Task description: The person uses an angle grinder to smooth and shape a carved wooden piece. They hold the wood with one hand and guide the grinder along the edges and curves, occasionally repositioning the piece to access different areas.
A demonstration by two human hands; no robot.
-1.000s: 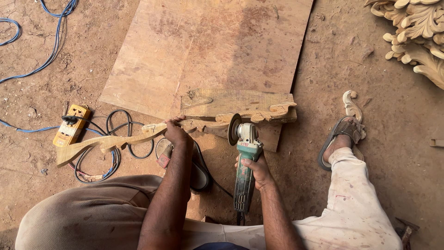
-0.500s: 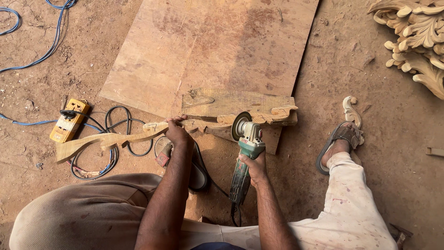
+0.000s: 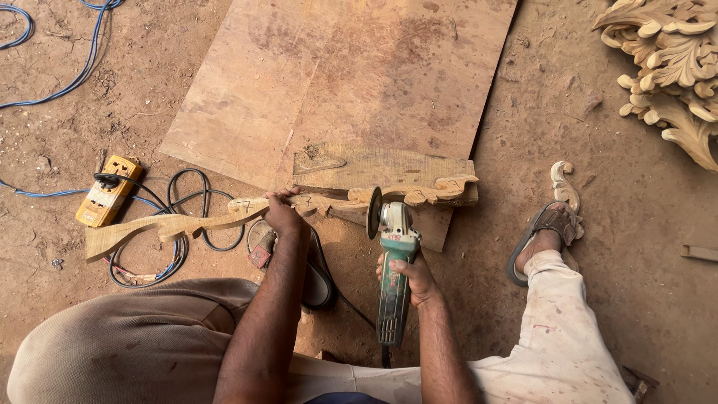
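On dirt floor, seated over plywood sheet [image 3: 351,75]: left hand [image 3: 283,213] clamped around long carved wooden strip [image 3: 179,224], fingers wrapped together over its middle, strip running from lower left up onto flat wooden block [image 3: 389,166] at sheet's near edge. Right hand [image 3: 407,277] closed on green body of angle grinder [image 3: 393,262], fingers curled tight round the housing, thumb on top. Grinder disc [image 3: 372,213] held edge-on against carved strip, just right of left hand; actual contact probably made, though disc edge too thin to confirm. Compared with a second ago: disc shifted slightly toward left hand along the strip, grinder body angled a little more upright in view; left grip unchanged in place; strip and block not moved. Right foot in sandal [image 3: 542,232] planted to right, small carved scroll piece [image 3: 565,185] lying just beyond toes. Yellow power strip [image 3: 108,191] at left with black cable [image 3: 194,224] coiled under the strip's left end; blue cable [image 3: 67,82] trailing across upper left. Pale carved ornament [image 3: 673,67] at upper right corner, well apart from work.
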